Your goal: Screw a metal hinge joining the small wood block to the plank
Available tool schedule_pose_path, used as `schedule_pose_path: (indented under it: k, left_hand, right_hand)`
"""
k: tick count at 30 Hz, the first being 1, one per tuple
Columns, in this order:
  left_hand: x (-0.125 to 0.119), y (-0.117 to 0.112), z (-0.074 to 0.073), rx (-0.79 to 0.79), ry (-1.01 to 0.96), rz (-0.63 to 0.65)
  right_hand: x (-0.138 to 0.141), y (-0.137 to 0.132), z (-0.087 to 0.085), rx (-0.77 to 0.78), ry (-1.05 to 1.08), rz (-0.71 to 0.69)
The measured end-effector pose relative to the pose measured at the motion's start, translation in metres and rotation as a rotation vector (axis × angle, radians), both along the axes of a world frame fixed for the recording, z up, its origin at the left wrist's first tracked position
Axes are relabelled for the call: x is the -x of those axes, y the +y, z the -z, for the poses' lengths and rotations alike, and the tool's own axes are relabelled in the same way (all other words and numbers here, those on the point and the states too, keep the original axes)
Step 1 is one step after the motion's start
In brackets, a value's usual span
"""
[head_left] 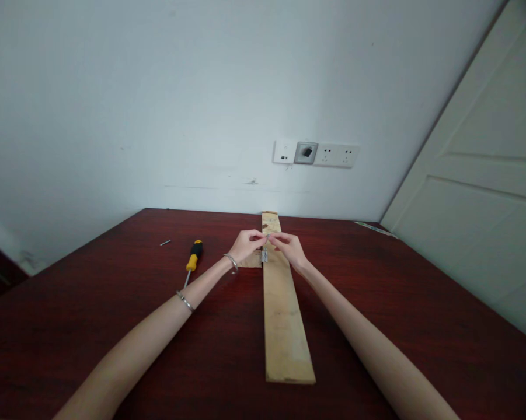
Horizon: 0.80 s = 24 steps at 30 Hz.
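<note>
A long pale wooden plank (pixel 284 315) lies lengthwise on the dark red table (pixel 376 303). A small metal hinge (pixel 264 255) sits at its left edge, beside a short wooden piece (pixel 250 262). My left hand (pixel 246 245) and my right hand (pixel 289 246) meet just above the hinge, both with fingers pinched together. Between the fingertips is something tiny and thin that I cannot make out. Two bracelets sit on my left forearm.
A screwdriver (pixel 193 261) with a yellow and black handle lies left of my left hand. A small screw (pixel 165 242) rests further left. Wall sockets (pixel 316 153) are on the white wall behind; a pale door (pixel 481 192) stands at the right.
</note>
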<state>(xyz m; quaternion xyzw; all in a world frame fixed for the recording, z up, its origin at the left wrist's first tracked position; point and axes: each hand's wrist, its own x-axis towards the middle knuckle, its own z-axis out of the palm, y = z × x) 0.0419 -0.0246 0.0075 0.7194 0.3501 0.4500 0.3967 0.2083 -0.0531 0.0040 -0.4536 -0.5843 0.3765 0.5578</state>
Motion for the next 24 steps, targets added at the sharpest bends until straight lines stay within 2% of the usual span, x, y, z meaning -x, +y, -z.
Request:
schedule_pose_path:
  k: [8, 11, 14, 18, 24]
  left_hand:
    - [0.002, 0.008, 0.005, -0.116, 0.111, 0.028]
    - [0.011, 0.013, 0.002, -0.201, 0.297, 0.055]
    - [0.024, 0.017, -0.002, -0.289, 0.594, 0.113]
    - [0.034, 0.019, -0.001, -0.276, 0.949, 0.177]
    - [0.037, 0.021, 0.008, -0.205, 1.047, 0.186]
  right_hand:
    - [0.001, 0.002, 0.003, -0.004, -0.007, 0.011]
    - [-0.001, 0.002, 0.005, 0.003, -0.01, 0.029]
    - [-0.003, 0.003, 0.007, 0.017, -0.012, 0.048]
    - [-0.005, 0.004, 0.01, 0.033, -0.014, 0.061]
    - [-0.007, 0.005, 0.013, 0.041, -0.033, 0.077]
